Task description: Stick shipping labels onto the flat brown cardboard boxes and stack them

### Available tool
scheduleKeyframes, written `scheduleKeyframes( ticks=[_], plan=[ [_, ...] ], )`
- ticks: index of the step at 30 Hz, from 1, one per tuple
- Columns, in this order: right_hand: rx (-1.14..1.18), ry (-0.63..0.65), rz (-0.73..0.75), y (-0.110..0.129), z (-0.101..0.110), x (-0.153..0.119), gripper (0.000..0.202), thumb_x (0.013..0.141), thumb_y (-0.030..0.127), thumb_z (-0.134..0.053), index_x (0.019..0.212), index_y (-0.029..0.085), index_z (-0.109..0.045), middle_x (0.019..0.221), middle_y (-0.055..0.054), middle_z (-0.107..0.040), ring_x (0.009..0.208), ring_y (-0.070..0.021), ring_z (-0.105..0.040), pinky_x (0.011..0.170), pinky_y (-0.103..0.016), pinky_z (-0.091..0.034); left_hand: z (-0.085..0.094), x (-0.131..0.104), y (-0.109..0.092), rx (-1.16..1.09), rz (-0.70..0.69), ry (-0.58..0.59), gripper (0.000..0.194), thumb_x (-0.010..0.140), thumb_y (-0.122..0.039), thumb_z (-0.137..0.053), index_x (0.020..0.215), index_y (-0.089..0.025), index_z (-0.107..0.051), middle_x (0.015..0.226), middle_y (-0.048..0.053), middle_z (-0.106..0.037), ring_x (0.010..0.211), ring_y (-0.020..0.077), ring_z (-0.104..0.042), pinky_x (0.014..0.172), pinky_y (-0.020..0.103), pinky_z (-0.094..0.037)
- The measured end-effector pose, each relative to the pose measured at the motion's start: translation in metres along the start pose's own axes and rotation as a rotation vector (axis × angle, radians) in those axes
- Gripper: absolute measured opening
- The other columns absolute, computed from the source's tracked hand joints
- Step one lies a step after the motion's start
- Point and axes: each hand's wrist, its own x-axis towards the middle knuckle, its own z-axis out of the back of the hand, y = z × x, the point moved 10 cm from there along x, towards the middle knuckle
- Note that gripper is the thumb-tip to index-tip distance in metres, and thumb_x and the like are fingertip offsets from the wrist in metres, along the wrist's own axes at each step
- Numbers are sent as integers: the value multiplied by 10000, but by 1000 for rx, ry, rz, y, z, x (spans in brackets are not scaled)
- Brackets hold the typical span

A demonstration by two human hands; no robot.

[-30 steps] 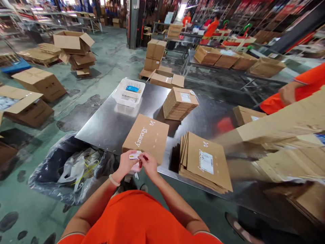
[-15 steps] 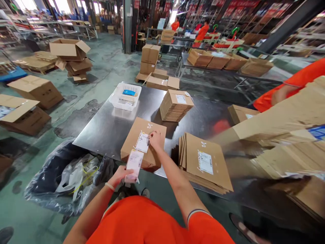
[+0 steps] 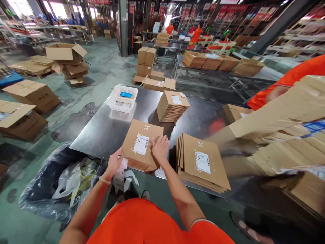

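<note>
A stack of flat cardboard boxes (image 3: 154,130) lies at the near edge of the metal table, with a white shipping label (image 3: 141,144) on its top piece. My right hand (image 3: 160,148) is open, its fingers spread on the cardboard just right of that label. At the stack's left edge, my left hand (image 3: 115,163) is closed on a strip of labels (image 3: 119,176), which hangs below the table edge, partly hidden by the hand and wrist. To the right lies another stack of flat cardboard boxes (image 3: 213,152) bearing a similar label (image 3: 202,162).
Farther back on the metal table (image 3: 96,130) stand a white plastic basket (image 3: 115,107) and a tall cardboard stack (image 3: 167,113). A lined waste bin (image 3: 33,193) sits at lower left. Blurred cardboard (image 3: 274,115) and a co-worker's orange sleeve (image 3: 291,79) are at right.
My left hand has moved up and left to the stack's edge, and the label strip now hangs lower. My right hand has shifted off the label, its fingers spreading on the cardboard.
</note>
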Motion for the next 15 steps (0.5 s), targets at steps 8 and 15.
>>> scheduleKeyframes(
  ticks=[8,15],
  plan=[
    [-56,39,-473,-211,137,-16,496,1029,332,-394,1358,162,-724,1337,-209,-740,1219,-324,-691,1023,-423,-531,-72,-57,-3,-225,-10,378,345,728,-445,-853,963,-193,-879,901,87,-834,894,273,-732,876,381,-588],
    [-157,-267,-662,-244,235,-30,583,924,398,-596,1452,164,-675,1496,-347,-580,1374,-480,-554,1006,-656,-477,-65,-80,-28,-317,68,534,531,593,-180,-890,1121,-210,-845,1100,96,-831,882,237,-727,819,327,-574]
  ],
)
